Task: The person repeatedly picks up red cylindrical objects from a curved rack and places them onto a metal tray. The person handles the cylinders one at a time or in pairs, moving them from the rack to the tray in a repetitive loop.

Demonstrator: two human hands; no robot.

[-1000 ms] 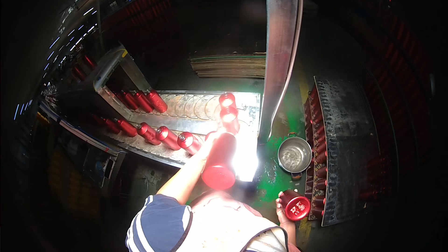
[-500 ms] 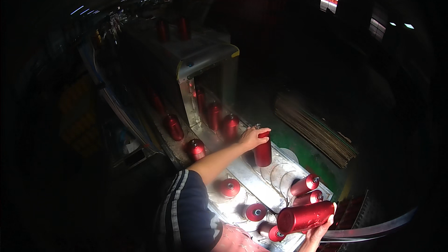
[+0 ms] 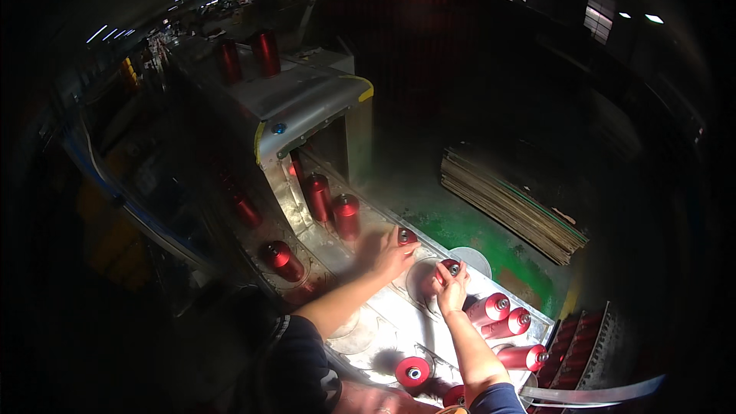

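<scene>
Two red metal bottles with narrow silver necks are under my hands on the lit conveyor (image 3: pixel 368 341). My left hand (image 3: pixel 392 259) is closed round the upper part of one bottle (image 3: pixel 407 237). To the right of it and nearer, my right hand (image 3: pixel 452 295) grips the top of another upright bottle (image 3: pixel 447 268) with its fingertips. Much of both bottles is hidden by the hands. Beside my right forearm, three more red bottles (image 3: pixel 510 323) lie on their sides at the conveyor's right edge.
Red bottles (image 3: pixel 346 216) stand in a row toward a metal tunnel housing (image 3: pixel 310 103). Others stand at left (image 3: pixel 282 261) and near my body (image 3: pixel 412 372); two (image 3: pixel 265 52) top the housing. At right are flat stacked boards (image 3: pixel 510 207), a rack of red bottles (image 3: pixel 575 345) and a curved metal strip (image 3: pixel 606 392).
My right hand has come up from the lower right, its bottle going from tilted to upright on the conveyor. My left hand's bottle now sits farther left in the picture. The view has shifted.
</scene>
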